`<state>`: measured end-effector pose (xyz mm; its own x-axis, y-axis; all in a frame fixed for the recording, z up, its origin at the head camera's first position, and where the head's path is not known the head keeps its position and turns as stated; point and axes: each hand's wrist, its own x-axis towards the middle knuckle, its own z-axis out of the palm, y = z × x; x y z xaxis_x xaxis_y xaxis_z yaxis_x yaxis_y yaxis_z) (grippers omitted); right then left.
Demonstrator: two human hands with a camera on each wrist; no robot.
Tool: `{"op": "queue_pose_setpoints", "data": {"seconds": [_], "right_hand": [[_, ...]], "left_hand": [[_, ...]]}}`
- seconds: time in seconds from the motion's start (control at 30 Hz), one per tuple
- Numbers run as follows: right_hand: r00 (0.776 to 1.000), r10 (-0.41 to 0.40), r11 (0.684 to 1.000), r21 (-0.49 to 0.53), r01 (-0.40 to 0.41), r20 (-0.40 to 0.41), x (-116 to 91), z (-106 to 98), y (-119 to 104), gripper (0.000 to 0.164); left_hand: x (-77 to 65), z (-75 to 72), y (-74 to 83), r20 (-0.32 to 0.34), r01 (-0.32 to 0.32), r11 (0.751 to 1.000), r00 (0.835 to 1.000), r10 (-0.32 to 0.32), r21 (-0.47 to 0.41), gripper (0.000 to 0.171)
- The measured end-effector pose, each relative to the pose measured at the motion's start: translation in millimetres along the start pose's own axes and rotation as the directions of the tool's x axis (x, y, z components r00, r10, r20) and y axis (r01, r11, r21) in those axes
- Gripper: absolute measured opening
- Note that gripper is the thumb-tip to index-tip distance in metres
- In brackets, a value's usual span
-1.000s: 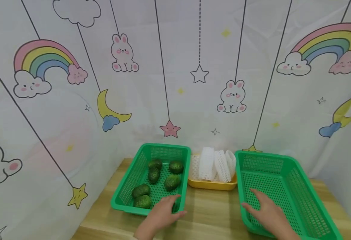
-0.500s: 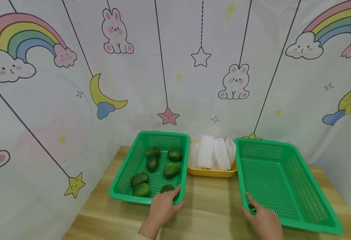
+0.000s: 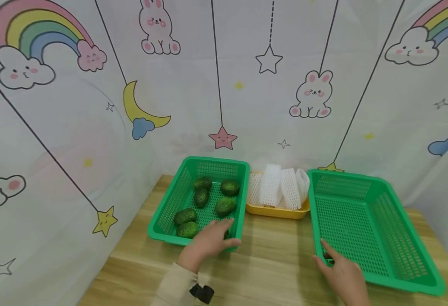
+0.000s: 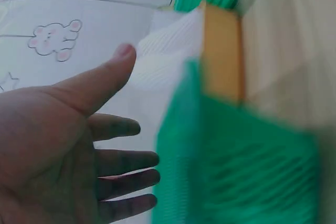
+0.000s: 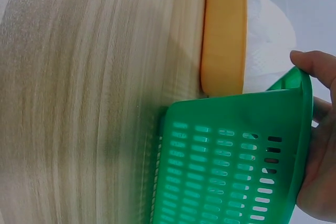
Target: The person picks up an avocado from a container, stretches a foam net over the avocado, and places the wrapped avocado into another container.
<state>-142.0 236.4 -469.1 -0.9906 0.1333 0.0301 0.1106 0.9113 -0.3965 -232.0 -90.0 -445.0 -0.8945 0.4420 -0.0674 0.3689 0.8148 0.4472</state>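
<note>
The left green basket holds several dark green avocados. Over its near right corner hovers my left hand, partly hiding an avocado there. In the left wrist view the fingers of that hand are spread and straight, with nothing in them. My right hand grips the near left corner of the right green basket, fingers inside the rim and thumb outside. The right wrist view shows the thumb at the rim of this basket; the other fingers are mostly hidden.
Between the baskets stands a yellow tray with several white foam net sleeves. Everything rests on a wooden table. A printed white cloth hangs behind and to the sides.
My right hand came down from above the right basket and took hold of its rim. The left hand stays over the left basket's near corner. The head view has tilted down.
</note>
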Motion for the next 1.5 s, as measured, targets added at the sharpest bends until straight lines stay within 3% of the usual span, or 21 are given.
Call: {"op": "queue_pose_setpoints", "data": {"seconds": [0.13,0.23,0.33,0.47,0.63,0.73,0.97,1.27,1.3,1.4,1.5], "right_hand": [[1.000,0.010,1.000,0.011,-0.010,-0.001,0,1,1,0.072],[1.000,0.023,1.000,0.021,-0.023,-0.009,-1,0,1,0.071],[0.999,0.026,0.999,0.021,-0.026,-0.029,-2,1,1,0.069],[0.998,0.015,1.000,0.016,-0.014,-0.056,-2,4,2,0.066],[0.998,0.011,1.000,0.022,-0.010,-0.063,-2,6,-1,0.066],[0.997,0.015,1.000,0.025,-0.013,-0.073,-2,6,-1,0.066],[0.998,0.030,0.999,0.021,-0.029,-0.058,-2,5,1,0.069],[0.997,0.024,0.999,0.027,-0.022,-0.068,-1,6,0,0.065],[0.997,0.024,0.999,0.029,-0.022,-0.070,-1,6,0,0.065],[0.997,0.025,0.999,0.027,-0.023,-0.074,-1,6,0,0.065],[0.997,0.030,0.999,0.023,-0.028,-0.066,-1,6,0,0.065]], "left_hand": [[31.8,-49.2,-8.8,0.061,0.063,0.998,0.996,-0.064,0.016,0.062],[57.3,-64.2,-17.9,0.186,0.116,0.992,0.975,-0.125,0.057,0.058],[75.6,-57.5,-25.2,0.320,0.172,0.977,0.925,-0.205,0.127,0.057],[85.5,-39.5,-28.8,0.394,0.212,0.945,0.869,-0.300,0.251,0.050],[83.6,-28.4,-28.9,0.412,0.250,0.917,0.834,-0.367,0.310,0.059],[84.4,-24.3,-29.3,0.412,0.255,0.914,0.831,-0.375,0.317,0.060],[84.8,-17.9,-31.9,0.482,0.224,0.920,0.798,-0.363,0.322,0.062],[84.9,-13.5,-35.7,0.494,0.190,0.914,0.793,-0.358,0.358,0.057],[88.7,-7.9,-42.9,0.500,0.177,0.921,0.796,-0.341,0.347,0.061],[90.3,-5.1,-44.1,0.504,0.174,0.930,0.800,-0.325,0.323,0.063],[90.3,-4.2,-43.2,0.482,0.179,0.944,0.824,-0.297,0.276,0.061]]}}
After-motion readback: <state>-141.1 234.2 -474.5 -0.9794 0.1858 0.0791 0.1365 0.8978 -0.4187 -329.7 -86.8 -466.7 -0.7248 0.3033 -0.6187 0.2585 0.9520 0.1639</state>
